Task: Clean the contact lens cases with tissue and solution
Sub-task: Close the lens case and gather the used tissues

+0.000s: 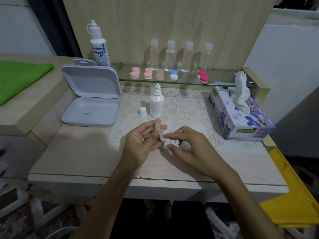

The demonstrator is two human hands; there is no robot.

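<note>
Table (77, 152) carries grey box (91, 97) far left with lid up, tissue box (241, 118) right, uncapped solution bottle (156, 104) centre. Left hand (141, 144) pinches clear lens case (159, 125) at fingertips, above lace mat (189, 107). Right hand (188, 145) grips crumpled tissue (168, 141), touching the case. Loose cap (143, 111) left of bottle.

The tall solution bottle (99, 47) reads "DREAM EYE"; the tissue box (241, 121) reads "Mysoft".
</note>
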